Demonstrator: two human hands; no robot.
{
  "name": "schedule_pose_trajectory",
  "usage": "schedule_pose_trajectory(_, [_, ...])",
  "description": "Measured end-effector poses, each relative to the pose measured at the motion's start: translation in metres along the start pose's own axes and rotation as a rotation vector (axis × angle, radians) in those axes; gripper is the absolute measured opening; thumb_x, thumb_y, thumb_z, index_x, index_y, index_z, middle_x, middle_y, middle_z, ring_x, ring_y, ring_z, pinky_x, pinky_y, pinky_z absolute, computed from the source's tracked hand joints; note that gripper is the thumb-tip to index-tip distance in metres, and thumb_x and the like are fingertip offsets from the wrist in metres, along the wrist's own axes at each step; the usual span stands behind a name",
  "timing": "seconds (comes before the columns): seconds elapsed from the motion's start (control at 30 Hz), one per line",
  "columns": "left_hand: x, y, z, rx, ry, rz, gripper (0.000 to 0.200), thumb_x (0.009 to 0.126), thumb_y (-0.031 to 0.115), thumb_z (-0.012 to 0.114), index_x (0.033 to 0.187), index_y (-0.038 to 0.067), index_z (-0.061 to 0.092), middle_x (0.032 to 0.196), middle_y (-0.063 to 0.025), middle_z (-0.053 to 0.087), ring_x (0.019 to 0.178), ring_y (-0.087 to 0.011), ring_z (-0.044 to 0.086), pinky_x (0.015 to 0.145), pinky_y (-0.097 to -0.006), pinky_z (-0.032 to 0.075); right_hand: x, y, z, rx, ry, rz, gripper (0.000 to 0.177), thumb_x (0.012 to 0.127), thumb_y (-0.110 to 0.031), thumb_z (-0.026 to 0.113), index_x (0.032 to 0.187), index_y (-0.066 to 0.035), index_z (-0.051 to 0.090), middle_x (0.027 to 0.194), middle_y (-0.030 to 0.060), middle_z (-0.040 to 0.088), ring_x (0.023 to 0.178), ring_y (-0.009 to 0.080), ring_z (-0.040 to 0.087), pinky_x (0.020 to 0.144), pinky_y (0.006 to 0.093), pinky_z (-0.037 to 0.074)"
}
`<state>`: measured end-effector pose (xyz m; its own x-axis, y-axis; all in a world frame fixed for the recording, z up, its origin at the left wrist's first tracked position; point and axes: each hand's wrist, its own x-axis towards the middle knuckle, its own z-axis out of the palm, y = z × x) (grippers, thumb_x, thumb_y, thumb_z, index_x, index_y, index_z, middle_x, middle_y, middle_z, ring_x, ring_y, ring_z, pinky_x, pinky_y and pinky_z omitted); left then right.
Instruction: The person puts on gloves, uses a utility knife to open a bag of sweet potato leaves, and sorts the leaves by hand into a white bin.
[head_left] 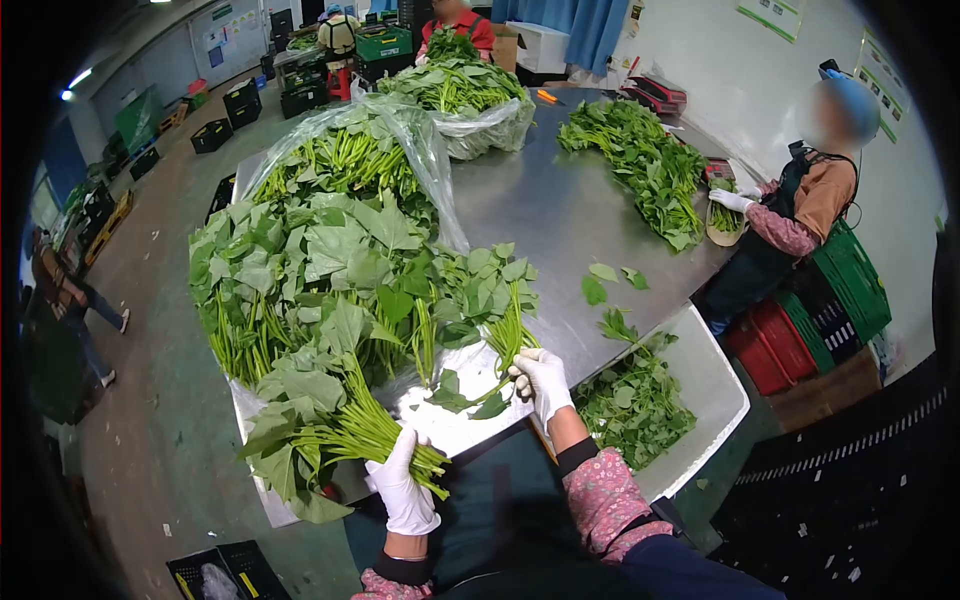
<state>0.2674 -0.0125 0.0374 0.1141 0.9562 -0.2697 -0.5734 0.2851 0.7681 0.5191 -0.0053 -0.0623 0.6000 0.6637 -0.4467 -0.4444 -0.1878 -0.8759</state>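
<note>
My left hand (403, 487), in a white glove, is wrapped round a thick bunch of leafy green stems (365, 420). Its leaves hang to the left and the stem ends poke out past my thumb. My gloved right hand (542, 382) pinches a smaller bundle of leafy stems (508, 332) at the table's front edge, with the leaves pointing away from me. Between my hands, a few loose leaves (452, 395) lie on a bright patch of the table. A large heap of the same greens (330, 245) rises just beyond, partly covered by a clear plastic bag (422, 150).
A white bin (715, 410) holding leaves stands below the table's right edge. Across the metal table (510, 205) lie more greens (640, 165), where a co-worker (800, 200) handles a bunch. Another bagged heap (460, 85) sits at the back. Green and red crates (845, 280) stand at right.
</note>
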Motion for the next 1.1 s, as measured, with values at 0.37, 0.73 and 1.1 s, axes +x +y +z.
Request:
schedule_pose_trajectory(0.37, [0.001, -0.002, 0.000, 0.011, 0.022, 0.045, 0.012, 0.089, 0.003, 0.066, 0.099, 0.002, 0.059, 0.081, -0.0054, 0.061, 0.069, -0.0142, 0.060, 0.061, -0.0261, 0.049, -0.051, -0.036, -0.014, 0.102, 0.069, -0.393, 0.010, 0.092, -0.005, 0.054, 0.100, 0.001, 0.052, 0.080, 0.0113, 0.066, 0.052, 0.0092, 0.056, 0.045, 0.0227, 0.044])
schedule_pose_trajectory(0.73, [0.001, -0.006, 0.004, 0.065, 0.025, 0.046, 0.010, 0.088, 0.004, 0.067, 0.097, 0.001, 0.061, 0.079, -0.0058, 0.065, 0.069, -0.0145, 0.064, 0.062, -0.0272, 0.052, -0.117, -0.026, 0.016, -0.009, -0.456, -0.249, 0.018, 0.094, -0.003, 0.049, 0.108, 0.005, 0.059, 0.078, 0.0101, 0.065, 0.051, 0.0076, 0.051, 0.049, 0.0188, 0.041])
schedule_pose_trajectory(1.1, [0.006, 0.002, -0.016, -0.051, -0.099, -0.008, 0.020, 0.085, 0.000, 0.068, 0.105, 0.001, 0.064, 0.095, -0.0068, 0.068, 0.083, -0.0147, 0.067, 0.071, -0.0275, 0.055, -0.155, -0.010, 0.051, -0.124, -0.671, -0.037, 0.014, 0.096, -0.010, 0.055, 0.106, -0.002, 0.060, 0.074, 0.0026, 0.062, 0.052, 0.0019, 0.042, 0.047, 0.0169, 0.031])
